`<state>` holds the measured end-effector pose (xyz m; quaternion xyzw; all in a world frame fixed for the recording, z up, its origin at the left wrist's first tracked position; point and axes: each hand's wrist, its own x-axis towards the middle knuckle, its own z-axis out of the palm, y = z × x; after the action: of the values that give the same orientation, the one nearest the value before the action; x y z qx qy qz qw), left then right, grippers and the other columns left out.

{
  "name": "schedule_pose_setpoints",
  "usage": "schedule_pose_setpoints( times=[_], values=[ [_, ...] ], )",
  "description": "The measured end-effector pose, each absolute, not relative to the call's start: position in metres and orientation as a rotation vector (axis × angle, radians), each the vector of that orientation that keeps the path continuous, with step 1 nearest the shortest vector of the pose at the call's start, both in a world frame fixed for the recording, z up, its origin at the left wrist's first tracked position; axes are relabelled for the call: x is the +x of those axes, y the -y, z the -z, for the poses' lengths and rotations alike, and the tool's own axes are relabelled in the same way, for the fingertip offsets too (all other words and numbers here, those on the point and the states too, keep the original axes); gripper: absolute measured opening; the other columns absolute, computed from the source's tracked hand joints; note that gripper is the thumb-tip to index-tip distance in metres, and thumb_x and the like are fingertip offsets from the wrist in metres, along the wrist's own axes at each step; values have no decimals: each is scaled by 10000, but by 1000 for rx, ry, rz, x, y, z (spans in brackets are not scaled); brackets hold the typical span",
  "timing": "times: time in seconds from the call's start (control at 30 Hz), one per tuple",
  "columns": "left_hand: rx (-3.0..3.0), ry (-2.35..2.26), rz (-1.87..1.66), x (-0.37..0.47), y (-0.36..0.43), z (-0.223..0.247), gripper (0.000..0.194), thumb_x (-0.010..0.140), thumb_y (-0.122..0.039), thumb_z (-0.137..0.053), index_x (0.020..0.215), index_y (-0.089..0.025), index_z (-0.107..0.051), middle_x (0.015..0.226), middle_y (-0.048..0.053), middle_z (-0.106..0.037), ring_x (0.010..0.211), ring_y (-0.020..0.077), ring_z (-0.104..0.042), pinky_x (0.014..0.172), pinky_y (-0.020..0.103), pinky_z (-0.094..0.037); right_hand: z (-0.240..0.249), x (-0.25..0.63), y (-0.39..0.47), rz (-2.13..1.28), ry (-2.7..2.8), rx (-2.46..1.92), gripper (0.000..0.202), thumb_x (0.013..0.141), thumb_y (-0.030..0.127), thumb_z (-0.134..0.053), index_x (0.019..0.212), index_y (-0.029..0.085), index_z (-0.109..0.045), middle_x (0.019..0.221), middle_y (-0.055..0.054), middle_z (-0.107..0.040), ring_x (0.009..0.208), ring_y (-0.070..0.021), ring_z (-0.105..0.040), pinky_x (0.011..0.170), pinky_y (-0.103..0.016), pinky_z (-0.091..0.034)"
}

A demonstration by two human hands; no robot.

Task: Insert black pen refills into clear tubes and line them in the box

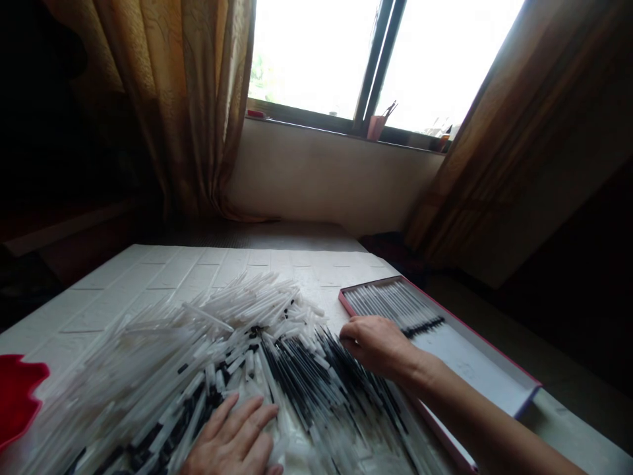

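Note:
A wide heap of clear plastic pen barrels (257, 300) covers the white table, with small black and clear pen parts (217, 376) mixed in at its near side. My left hand (237, 439) rests on the near part of the heap, fingers spread and stretched out. To its right lie many thin sticks with black lengths, like pen refills (301, 382). My right hand (373, 343) is over the far end of these refills, its fingers curled together; whatever they hold is hidden. Beside it is a shallow red-edged box (475, 376), with a row of clear pens with black ends (395, 303) in its far part.
At the left edge stands a red tray with a wavy rim (20, 399). Behind the white brick-patterned table cover (163, 267) are a wall, curtains (198, 99) and a bright window. A pink cup with sticks (376, 126) is on the sill.

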<state>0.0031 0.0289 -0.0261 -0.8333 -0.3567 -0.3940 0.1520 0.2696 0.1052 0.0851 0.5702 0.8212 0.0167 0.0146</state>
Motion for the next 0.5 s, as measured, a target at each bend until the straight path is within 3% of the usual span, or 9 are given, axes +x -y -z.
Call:
schedule_pose_setpoints(
  times=[0.23,0.37,0.5],
  values=[
    [-2396,1084,1124,3,-26,21,572,1070,-429,-304,670,-244,-668,945,-49,-811,969,121,-714,1200,243,-204,-71,250,-124,23,-2465,1842,178,911,287,-611,859,202,-758,889,-109,-789,869,-272,-732,672,-311,-454],
    [-2408,1110,1114,2,-26,18,550,1063,-441,-327,694,-250,-687,973,-50,-811,999,122,-710,1197,242,-213,-67,249,-128,92,-2425,1889,194,943,319,-609,905,168,-726,898,-75,-767,850,-227,-712,742,-351,-508],
    [-2395,1110,1125,0,-27,20,592,1066,-458,-301,637,-250,-652,937,-66,-815,959,113,-720,1189,221,-217,-75,254,-128,182,-2451,1944,149,889,254,-621,843,183,-743,852,-93,-772,823,-238,-712,684,-316,-468]
  ],
)
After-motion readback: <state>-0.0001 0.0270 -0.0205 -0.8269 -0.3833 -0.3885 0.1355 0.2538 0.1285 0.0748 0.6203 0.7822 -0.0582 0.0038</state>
